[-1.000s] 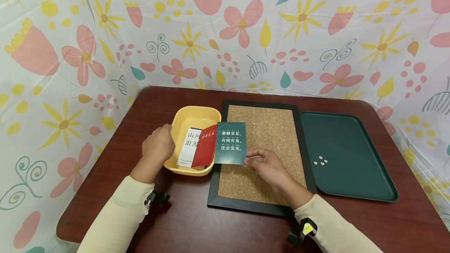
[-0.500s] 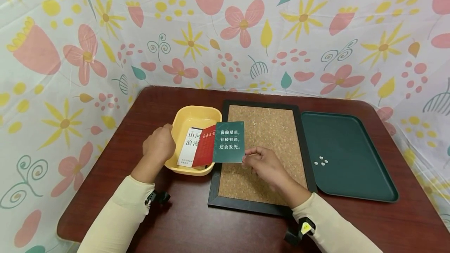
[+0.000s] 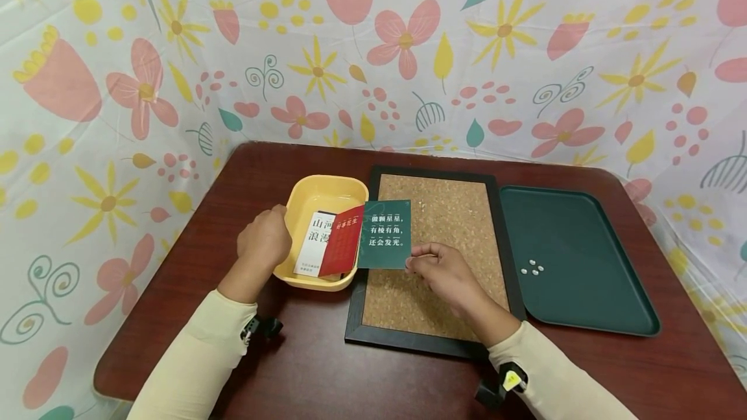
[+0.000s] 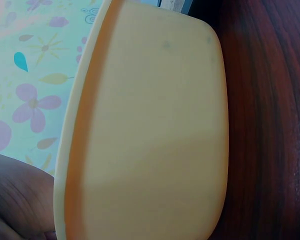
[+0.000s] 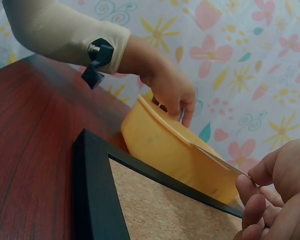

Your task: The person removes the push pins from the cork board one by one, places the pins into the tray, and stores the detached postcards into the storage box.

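Note:
My right hand [image 3: 441, 274] pinches the lower right corner of a dark green card [image 3: 386, 232] printed with white Chinese characters. In the right wrist view the card [image 5: 217, 159] appears edge-on between thumb and fingers, its far end at the rim of the yellow plastic basin [image 3: 299, 194]. A red card [image 3: 341, 248] leans inside the basin, overlapping a white card [image 3: 309, 258] with dark characters. My left hand [image 3: 264, 242] holds the basin's left rim, its fingers hooked over it in the right wrist view. The basin's outer wall [image 4: 150, 115] fills most of the left wrist view.
A black-framed cork board [image 3: 443, 310] lies right of the basin, under the green card and right hand. Farther right is a dark green tray [image 3: 583, 245] with several small white pieces [image 3: 533, 268]. A floral cloth [image 3: 373, 50] hangs behind the brown table [image 3: 327, 368].
The right hand has shifted the green card slightly left, then back to the right. The left hand stays on the basin's rim, and the basin has not moved.

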